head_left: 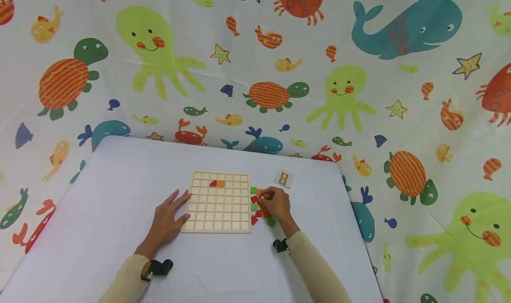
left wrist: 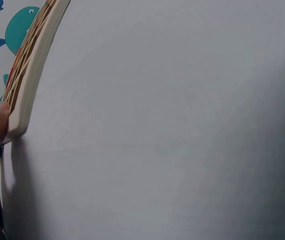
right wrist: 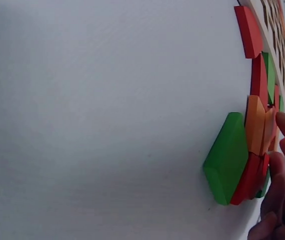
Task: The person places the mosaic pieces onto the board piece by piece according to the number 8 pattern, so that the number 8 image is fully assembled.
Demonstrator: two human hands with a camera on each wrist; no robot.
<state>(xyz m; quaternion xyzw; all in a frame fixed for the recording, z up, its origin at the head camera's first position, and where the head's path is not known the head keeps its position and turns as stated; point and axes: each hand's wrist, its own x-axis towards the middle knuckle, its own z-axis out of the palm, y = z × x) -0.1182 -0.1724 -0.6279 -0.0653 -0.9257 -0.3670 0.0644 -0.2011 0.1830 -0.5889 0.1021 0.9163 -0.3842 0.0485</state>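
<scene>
A pale wooden grid board [head_left: 216,214] lies on the table. A red quarter-round tile [head_left: 213,183] and an orange square tile [head_left: 221,183] sit side by side in its upper cells. My left hand [head_left: 167,216] rests at the board's left edge, fingers spread, with the thumb [left wrist: 0,117] touching the rim. To the board's right, my right hand [head_left: 277,203] reaches over loose red, orange and green tiles. Its bent fingertips [right wrist: 277,162] are right at the tiles; I cannot tell whether they pinch one. A green tile [right wrist: 227,157] lies nearest the right wrist camera.
A small pattern card [head_left: 283,178] with a grid and brown-orange marks lies beyond the loose tiles. White cloth covers the table [head_left: 131,183]. Behind it hangs a curtain [head_left: 239,63] printed with sea animals.
</scene>
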